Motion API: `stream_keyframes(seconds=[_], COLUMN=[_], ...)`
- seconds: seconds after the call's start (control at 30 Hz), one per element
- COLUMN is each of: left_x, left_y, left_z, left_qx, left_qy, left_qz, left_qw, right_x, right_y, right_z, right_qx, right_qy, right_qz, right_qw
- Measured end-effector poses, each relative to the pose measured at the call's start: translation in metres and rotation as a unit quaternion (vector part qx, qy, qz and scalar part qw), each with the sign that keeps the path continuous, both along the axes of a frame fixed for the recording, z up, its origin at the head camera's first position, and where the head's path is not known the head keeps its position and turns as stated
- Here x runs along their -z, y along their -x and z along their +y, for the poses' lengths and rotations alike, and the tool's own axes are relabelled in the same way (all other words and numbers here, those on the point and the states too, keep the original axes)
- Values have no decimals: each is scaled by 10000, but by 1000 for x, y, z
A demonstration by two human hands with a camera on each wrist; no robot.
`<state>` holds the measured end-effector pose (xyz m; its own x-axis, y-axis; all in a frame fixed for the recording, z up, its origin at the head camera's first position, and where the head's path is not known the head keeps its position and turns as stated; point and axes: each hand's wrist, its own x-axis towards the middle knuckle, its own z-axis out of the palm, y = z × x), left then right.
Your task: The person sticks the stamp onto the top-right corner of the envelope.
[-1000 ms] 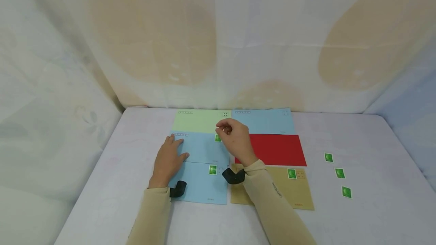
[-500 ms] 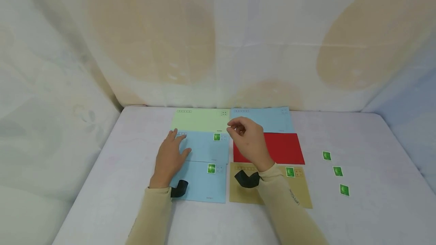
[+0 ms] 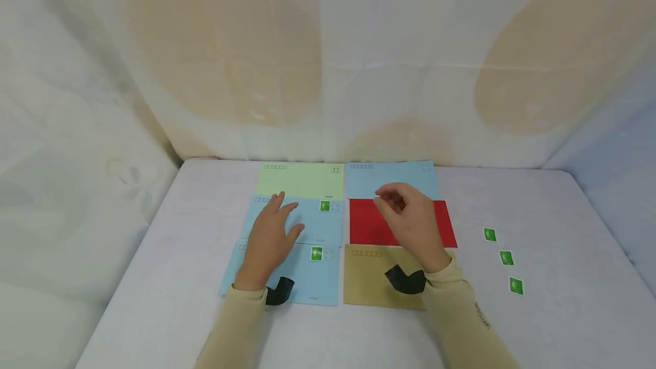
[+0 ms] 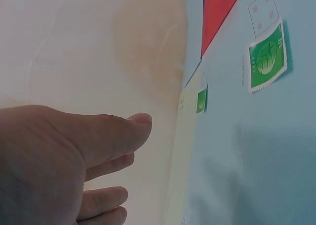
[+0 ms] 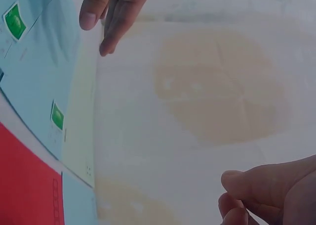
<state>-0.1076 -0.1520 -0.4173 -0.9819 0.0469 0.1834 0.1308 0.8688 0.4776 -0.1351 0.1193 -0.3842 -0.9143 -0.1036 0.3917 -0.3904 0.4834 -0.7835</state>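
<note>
My left hand hovers over two blue envelopes, the middle-row one and the front one, fingers spread and nothing in them. Its shadow falls on the blue paper in the left wrist view. One green stamp lies on the middle envelope beside its printed square, another stamp on the front one. Above the red envelope is my right hand, loosely curled, thumb near the index finger. Nothing shows between those fingertips in the right wrist view. The right wrist and sleeve partly cover the brown envelope.
At the back lie a light green envelope and another blue envelope. On the right of the white tabletop, three loose stamps form a slanting line. A patterned curtain hangs behind the table's far edge.
My right hand has moved right from the middle blue envelope's stamp to over the red envelope. My left hand has lifted off the blue envelope and shifted slightly right.
</note>
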Motion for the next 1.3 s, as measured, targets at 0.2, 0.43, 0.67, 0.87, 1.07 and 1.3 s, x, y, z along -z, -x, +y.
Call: stream_keyframes(seconds=[0.2, 0.43, 0.67, 0.87, 1.07, 1.3], left_x=[-1, -4, -5, -7, -7, 1], left_y=[-3, -5, -6, -4, -2, 3], left_z=[10, 25, 47, 61, 73, 89], left_qx=[116, 297, 610, 876, 1004, 1055], left_qy=[51, 103, 219, 191, 141, 44], left_qz=[87, 134, 32, 17, -34, -314], left_qw=[9999, 9994, 9979, 9960, 9948, 9939], right_x=[1, 5, 11, 15, 21, 28], right_y=[-4, -10, -18, -24, -29, -36], right_z=[25, 54, 83, 100, 115, 139], right_qx=[178, 412, 667, 958, 1159, 1383], right_qy=[-183, -651, -915, -1042, -1227, -1397], right_qz=[162, 284, 414, 350, 224, 61], right_qw=[9995, 9966, 9927, 9893, 9854, 9805])
